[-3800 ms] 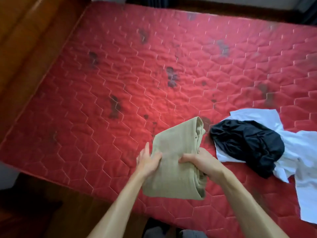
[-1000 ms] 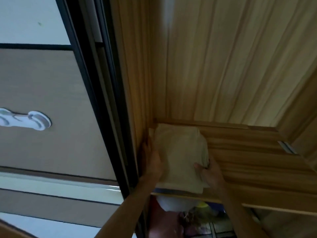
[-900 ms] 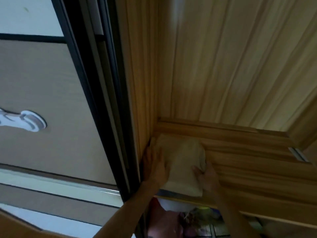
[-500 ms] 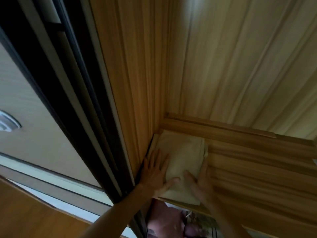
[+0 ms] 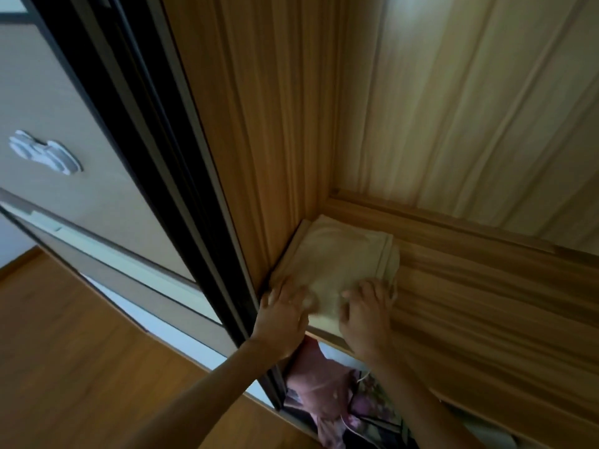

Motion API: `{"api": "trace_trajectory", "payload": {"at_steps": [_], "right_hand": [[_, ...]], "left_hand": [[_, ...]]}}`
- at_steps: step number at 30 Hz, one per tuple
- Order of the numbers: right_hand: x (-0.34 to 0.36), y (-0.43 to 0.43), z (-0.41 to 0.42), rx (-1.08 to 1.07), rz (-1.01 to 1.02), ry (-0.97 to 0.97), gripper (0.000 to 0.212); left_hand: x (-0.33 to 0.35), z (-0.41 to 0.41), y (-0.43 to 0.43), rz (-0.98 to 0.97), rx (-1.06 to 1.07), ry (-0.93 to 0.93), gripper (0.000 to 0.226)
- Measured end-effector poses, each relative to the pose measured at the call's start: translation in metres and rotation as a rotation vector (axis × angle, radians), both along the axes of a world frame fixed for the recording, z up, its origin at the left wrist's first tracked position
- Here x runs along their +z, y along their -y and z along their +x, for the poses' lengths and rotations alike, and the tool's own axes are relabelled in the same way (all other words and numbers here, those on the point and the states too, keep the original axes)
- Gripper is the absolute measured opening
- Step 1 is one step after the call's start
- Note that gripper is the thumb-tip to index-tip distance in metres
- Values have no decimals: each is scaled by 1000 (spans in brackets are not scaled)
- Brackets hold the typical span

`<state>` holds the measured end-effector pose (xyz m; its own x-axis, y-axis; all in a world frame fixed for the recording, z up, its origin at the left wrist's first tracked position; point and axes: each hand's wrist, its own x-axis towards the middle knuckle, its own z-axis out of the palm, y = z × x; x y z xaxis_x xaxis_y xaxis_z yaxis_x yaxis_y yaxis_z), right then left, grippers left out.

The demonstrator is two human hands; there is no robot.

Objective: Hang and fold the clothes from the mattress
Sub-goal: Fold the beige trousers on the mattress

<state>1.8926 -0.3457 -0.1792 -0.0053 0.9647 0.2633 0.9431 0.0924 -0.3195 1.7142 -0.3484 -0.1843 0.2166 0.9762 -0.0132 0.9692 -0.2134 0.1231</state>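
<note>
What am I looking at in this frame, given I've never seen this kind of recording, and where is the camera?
There is no machine here. A person wears one wide-angle camera on the head, so you look forward and down along their bare arms; the wide lens bends straight edges.

The view shows the inside of a wooden wardrobe. A folded beige garment lies on a wooden shelf, pushed into the corner against the left side wall. The left hand and right hand both rest flat on its near edge, pressing rather than gripping. Nothing is lifted.

Left of the hands runs the dark frame of a sliding door. Below the shelf, pinkish clothing shows, though I cannot tell how it is stored.
</note>
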Motion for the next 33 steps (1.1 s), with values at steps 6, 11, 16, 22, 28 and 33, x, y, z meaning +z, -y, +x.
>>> {"api": "trace_trajectory", "payload": {"at_steps": [6, 11, 16, 22, 28, 33], "right_hand": [[16, 17, -65, 355, -233, -19, 7], [7, 45, -125, 551, -573, 104, 19], [-3, 73, -195, 677, -780, 232, 29], [-10, 125, -309, 807, -886, 372, 29], [-12, 171, -443, 966, -804, 460, 21], [0, 210, -552, 1194, -769, 545, 23]], "left_hand": [[27, -33, 50, -185, 217, 223, 53], [3, -109, 101, -322, 344, 72, 31], [-18, -198, 160, -422, 508, 82, 25], [-35, -321, 245, -517, 665, 133, 22], [-44, -436, 351, -490, 913, 256, 28], [-46, -508, 427, -462, 1090, 322, 29]]}}
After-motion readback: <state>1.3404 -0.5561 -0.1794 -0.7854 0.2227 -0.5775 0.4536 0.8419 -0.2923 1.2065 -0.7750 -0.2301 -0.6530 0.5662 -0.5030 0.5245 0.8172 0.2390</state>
